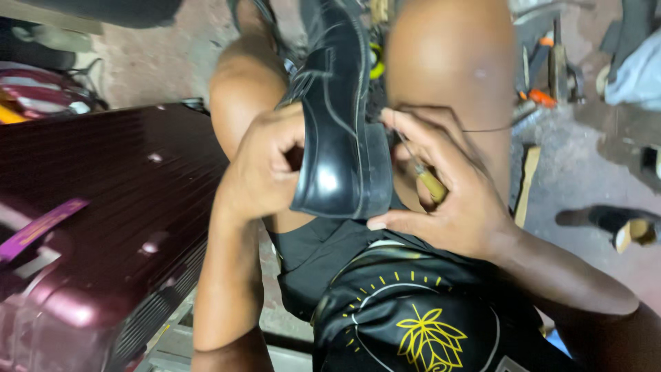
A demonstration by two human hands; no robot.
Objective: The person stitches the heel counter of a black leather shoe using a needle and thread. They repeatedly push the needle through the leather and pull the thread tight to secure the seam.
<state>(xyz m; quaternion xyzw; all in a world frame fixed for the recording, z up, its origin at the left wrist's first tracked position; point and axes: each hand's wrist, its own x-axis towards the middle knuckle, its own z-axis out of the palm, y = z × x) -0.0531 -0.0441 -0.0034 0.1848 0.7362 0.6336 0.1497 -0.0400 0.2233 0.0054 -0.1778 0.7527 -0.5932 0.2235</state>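
Gripping the black leather shoe (337, 117) by its near end, your left hand (265, 165) clamps it between your bare knees, sole turned right. Your right hand (447, 200) closes around a wooden-handled awl (430, 180) set against the sole edge, a thin thread (489, 129) running off right. A maroon suitcase (103, 220) sits left; tools (544, 76) lie far right.

A rough, stained concrete floor (585, 172) filled the right and upper left of the frame. A ribbed maroon suitcase (103, 227) lay along the left side. Tools with orange handles (544, 96) cluttered the upper right, and the light was dim.
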